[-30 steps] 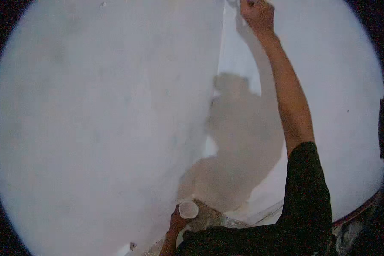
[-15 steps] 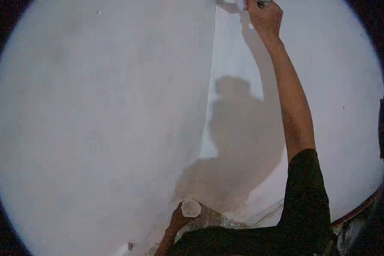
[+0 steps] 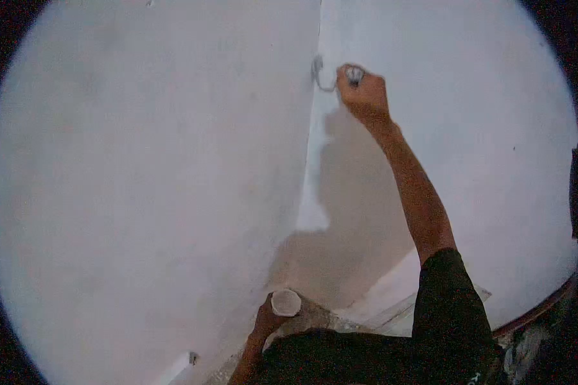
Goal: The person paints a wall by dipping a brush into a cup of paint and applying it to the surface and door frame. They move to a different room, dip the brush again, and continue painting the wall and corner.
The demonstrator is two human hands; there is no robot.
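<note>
A small round white container (image 3: 286, 302) is in my left hand (image 3: 265, 319), low in the view near the wall corner. My right hand (image 3: 365, 96), raised on an outstretched arm, is closed round the handle of a small tool (image 3: 354, 76). The tool's thin, curved metal part and dark end (image 3: 317, 65) lie at the vertical corner line where two pale walls meet. Blur hides the exact kind of tool.
Pale wall (image 3: 141, 160) fills the left side, and another wall (image 3: 494, 160) the right. My shadow falls on the right wall. A small dark fitting (image 3: 192, 359) is at lower left, and a dark object (image 3: 577, 192) at the far right edge.
My right hand has moved down and to the left along the corner, bringing the tool fully into view. My left hand with the white container has hardly moved.
</note>
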